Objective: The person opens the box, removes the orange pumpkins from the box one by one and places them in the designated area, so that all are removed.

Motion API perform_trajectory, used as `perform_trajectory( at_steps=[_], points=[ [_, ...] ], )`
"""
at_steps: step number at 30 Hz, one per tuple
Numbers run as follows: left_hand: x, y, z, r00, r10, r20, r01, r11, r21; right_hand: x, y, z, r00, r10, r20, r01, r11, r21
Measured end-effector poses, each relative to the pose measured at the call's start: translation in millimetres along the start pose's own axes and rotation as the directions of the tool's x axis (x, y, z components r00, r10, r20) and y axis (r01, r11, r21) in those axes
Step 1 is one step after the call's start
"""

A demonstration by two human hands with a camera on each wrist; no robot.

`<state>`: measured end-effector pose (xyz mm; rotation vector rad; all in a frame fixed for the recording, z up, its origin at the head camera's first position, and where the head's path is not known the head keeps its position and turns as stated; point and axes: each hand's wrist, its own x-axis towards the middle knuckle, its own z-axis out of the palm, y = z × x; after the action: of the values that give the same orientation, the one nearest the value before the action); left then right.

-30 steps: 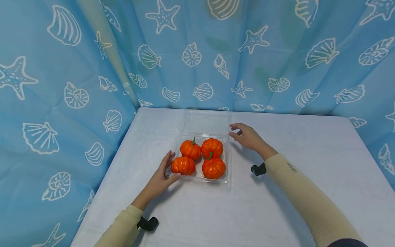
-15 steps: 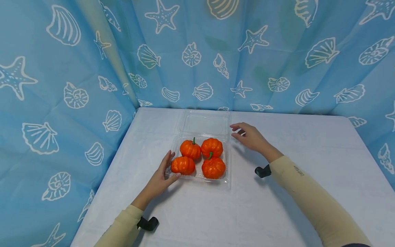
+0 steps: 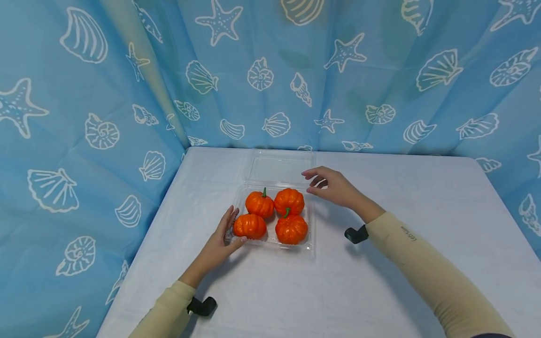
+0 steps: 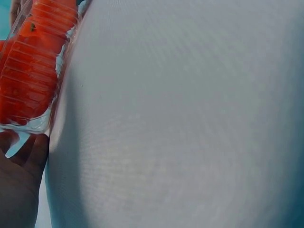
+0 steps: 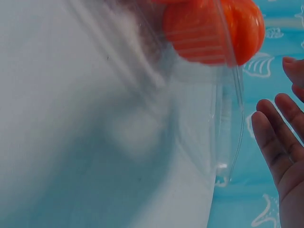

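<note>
In the head view a clear plastic clamshell box point(image 3: 310, 231) lies with its lid point(image 3: 279, 169) folded back flat toward the far edge. Several small orange pumpkins fill its base: one with an upright green stem point(image 3: 259, 205), another at back right point(image 3: 289, 202), one at front left point(image 3: 250, 226), one at front right point(image 3: 291, 230). My left hand point(image 3: 217, 249) rests at the box's front left corner, thumb along the front, fingers spread beside the left wall. Over the lid's right edge, near the hinge, hovers my right hand point(image 3: 334, 188), fingers slightly bent and holding nothing.
A white cloth covers the table point(image 3: 405, 188). Behind and to the left hangs a blue curtain point(image 3: 236, 103) with shell and starfish prints, reaching the table's far edge. Each wrist carries a small black camera, such as the right one point(image 3: 356, 234).
My right hand first drew back slightly to the right, then came left over the lid's right edge. The left hand, the box and the pumpkins have stayed in place.
</note>
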<state>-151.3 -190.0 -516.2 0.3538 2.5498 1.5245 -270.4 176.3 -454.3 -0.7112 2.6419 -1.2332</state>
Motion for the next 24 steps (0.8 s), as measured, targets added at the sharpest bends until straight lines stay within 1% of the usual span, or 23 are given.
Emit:
perform_trajectory(
  at_steps=[8,16,19,24],
  points=[
    [-0.4,-0.5,0.3,1.000,0.003,0.004,-0.003,1.000,-0.015,2.4,-13,10,0.995,-0.054,0.083,0.053,0.998,0.020],
    [-1.5,1.0,-0.4,1.000,0.004,0.007,-0.004,1.000,-0.010,5.5,-22,20,0.986,-0.073,0.153,0.073,0.997,0.008],
    [-1.1,0.0,-0.1,1.000,0.009,0.008,-0.009,1.000,-0.008,6.0,-24,23,0.981,-0.067,0.180,0.069,0.998,-0.009],
    [-0.8,0.3,-0.3,1.000,0.010,0.008,-0.010,1.000,-0.005,5.6,-28,23,0.975,-0.047,0.216,0.065,0.995,-0.080]
  ],
)
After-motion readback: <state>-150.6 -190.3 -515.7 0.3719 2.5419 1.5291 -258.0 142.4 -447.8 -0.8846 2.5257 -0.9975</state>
